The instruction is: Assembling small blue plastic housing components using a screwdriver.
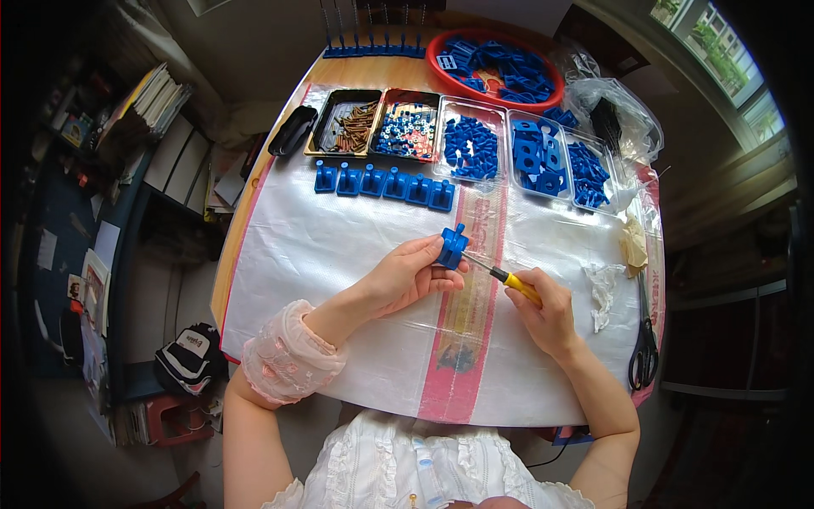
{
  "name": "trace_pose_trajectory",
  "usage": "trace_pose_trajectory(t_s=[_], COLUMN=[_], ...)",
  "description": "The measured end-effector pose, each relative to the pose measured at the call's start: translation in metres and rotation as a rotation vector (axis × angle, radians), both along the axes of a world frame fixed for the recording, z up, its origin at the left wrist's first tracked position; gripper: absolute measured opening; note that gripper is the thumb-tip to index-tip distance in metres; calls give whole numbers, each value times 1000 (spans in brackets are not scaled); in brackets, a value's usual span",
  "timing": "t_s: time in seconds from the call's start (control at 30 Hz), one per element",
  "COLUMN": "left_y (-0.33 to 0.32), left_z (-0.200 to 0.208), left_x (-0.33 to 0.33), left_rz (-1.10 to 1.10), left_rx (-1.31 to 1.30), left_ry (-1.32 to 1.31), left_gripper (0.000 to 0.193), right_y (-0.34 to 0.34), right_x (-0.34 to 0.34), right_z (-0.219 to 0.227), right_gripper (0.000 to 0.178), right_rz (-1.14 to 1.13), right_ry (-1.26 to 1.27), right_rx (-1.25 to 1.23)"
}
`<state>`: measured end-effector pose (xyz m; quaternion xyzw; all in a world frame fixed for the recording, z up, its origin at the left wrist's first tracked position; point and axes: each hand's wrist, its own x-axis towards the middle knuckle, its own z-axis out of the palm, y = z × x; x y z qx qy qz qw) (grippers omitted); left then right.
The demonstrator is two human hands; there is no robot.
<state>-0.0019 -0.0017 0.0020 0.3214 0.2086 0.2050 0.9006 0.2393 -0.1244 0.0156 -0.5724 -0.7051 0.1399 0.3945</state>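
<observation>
Over the middle of the covered table, my left hand [413, 273] pinches a small blue plastic part [453, 246] with a peg on top. My right hand [547, 312] grips the yellow and black handle of a screwdriver [517, 285]. Its metal shaft points left and up, and the tip meets the lower right side of the blue part; whether a screw sits there is too small to tell. Beyond my left hand stands a row of several similar blue assembled parts [394, 182].
Behind the row are trays of brown screws [359, 127], small nuts [407, 134], blue pegs [471, 146], blue plates [538, 157] and small blue pieces [589, 174]. A red basin [434, 53] holds more blue parts. Black scissors [644, 352] and crumpled tissue [602, 293] lie at right.
</observation>
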Motion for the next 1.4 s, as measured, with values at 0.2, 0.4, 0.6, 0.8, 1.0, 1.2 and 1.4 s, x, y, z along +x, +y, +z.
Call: trace_pose_trajectory(t_s=[0.2,0.4,0.6,0.8,1.0,1.2,1.4], left_y=[-2,-3,-5,-5,-3,2,1], left_z=[1,1,-4,1,5,11,7], left_x=[0,1,1,2,1,-2,-1], left_rz=[-27,-45,-37,-46,45,77,12], left_rx=[14,43,61,103,61,-70,-113], left_ry=[-3,-45,-68,-62,-3,-61,-14], left_gripper=[43,43,43,44,44,39,37], right_y=[-5,-6,-6,-7,-3,-3,-5], right_x=[3,4,3,10,-4,-1,-5], right_z=[6,6,3,-3,2,-1,1], right_gripper=[14,11,8,10,17,23,23], right_rz=[29,48,40,26,21,-9,4], right_ry=[47,105,165,269,108,104,78], right_rx=[-111,-139,-168,-308,-101,-35,26])
